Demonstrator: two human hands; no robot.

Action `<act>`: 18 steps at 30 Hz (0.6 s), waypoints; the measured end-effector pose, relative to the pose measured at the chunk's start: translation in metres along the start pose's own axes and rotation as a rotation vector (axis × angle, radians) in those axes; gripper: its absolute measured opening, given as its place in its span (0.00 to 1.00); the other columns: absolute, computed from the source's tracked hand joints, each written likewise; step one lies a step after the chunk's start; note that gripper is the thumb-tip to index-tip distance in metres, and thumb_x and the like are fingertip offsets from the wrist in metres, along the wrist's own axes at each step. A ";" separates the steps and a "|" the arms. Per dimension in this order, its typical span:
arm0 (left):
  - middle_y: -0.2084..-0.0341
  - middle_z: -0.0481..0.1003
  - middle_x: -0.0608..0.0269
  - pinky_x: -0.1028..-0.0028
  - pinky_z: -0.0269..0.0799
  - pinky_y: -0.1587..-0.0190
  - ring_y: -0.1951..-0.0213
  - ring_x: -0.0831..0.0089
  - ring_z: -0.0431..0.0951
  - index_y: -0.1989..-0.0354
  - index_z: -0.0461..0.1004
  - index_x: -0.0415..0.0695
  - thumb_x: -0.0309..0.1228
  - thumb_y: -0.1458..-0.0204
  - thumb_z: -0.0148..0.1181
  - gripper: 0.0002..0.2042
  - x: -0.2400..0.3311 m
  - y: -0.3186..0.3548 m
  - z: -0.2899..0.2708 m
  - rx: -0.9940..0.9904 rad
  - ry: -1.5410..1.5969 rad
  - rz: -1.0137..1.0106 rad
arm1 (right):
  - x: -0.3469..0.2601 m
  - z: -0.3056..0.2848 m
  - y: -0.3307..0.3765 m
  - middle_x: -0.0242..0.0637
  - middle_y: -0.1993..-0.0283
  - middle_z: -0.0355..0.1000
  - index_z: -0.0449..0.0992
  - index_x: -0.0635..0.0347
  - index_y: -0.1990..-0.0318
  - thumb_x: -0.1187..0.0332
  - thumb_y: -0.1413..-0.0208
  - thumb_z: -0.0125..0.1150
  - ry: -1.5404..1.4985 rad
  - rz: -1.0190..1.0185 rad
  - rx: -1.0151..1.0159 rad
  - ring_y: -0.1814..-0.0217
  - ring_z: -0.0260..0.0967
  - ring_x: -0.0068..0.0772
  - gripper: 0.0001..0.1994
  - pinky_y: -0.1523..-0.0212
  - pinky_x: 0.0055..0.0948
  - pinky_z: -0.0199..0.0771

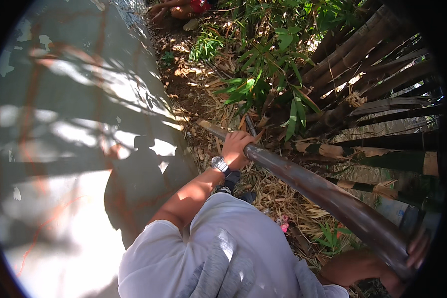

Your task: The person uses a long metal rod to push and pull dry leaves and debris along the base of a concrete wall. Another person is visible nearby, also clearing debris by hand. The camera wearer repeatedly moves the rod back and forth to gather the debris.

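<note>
A long brown pole (313,191), smooth and slightly shiny, runs slantwise from the lower right to the middle of the view. Its thinner far end is pale tan and lies over dry leaves beside the concrete. My left hand (237,149), with a silver watch on the wrist, is closed over the pole near that far end. At the lower right rim my right hand (416,253) grips the thick near part, its fingers in shadow and partly cut off. I cannot tell whether the pole is bamboo or another wood.
Left is a pale concrete slab or wall (59,149) with rusty stains and leaf shadows. Thick bamboo stems (352,59) and green leaves (256,87) crowd the right. Dry leaf litter (198,79) covers the strip between. Another person's arm and leg (179,10) show at the top.
</note>
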State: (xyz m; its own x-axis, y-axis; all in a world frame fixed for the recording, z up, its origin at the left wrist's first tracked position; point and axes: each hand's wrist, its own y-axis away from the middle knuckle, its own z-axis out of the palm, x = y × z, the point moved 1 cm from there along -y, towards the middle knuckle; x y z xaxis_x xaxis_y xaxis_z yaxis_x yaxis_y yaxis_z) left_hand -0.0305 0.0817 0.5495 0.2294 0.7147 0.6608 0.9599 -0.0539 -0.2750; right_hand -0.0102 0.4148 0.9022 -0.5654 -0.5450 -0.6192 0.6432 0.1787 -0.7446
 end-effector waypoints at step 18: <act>0.48 0.76 0.45 0.57 0.70 0.40 0.44 0.47 0.75 0.38 0.70 0.45 0.44 0.57 0.72 0.36 -0.058 0.077 0.123 -0.788 0.098 -0.407 | 0.050 -0.168 0.276 0.36 0.56 0.68 0.69 0.55 0.55 0.64 0.38 0.59 0.248 0.387 1.283 0.53 0.69 0.36 0.09 0.48 0.46 0.73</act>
State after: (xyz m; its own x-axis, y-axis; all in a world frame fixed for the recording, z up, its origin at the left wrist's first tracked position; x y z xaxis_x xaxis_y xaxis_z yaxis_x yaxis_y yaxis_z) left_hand 0.0104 0.1219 0.4045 -0.1752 0.7224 0.6689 0.7937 -0.2984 0.5301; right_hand 0.0522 0.5746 0.6231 -0.2310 -0.4497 -0.8628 0.7265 -0.6695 0.1545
